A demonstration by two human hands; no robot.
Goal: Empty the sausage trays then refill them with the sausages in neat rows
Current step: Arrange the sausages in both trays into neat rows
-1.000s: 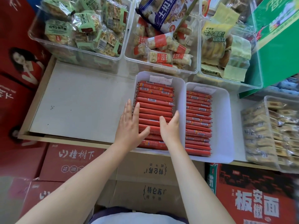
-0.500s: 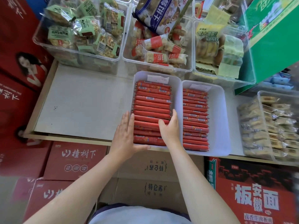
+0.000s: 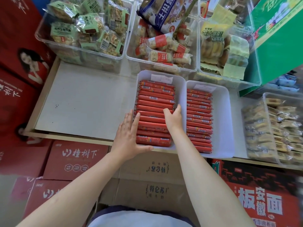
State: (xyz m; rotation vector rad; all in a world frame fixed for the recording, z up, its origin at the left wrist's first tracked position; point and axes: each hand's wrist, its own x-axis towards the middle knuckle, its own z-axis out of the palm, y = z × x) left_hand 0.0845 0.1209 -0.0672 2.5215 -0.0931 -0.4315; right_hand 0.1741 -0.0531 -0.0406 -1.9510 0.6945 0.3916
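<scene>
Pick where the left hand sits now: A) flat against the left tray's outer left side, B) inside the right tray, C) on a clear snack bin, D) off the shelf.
A: the left hand lies with straight fingers along the outer left side of the left tray, thumb at its near edge.

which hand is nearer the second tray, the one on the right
Right. The right hand lies on the left tray's sausages, beside the wall next to the right tray. The left hand is at the left tray's far outer edge.
</scene>
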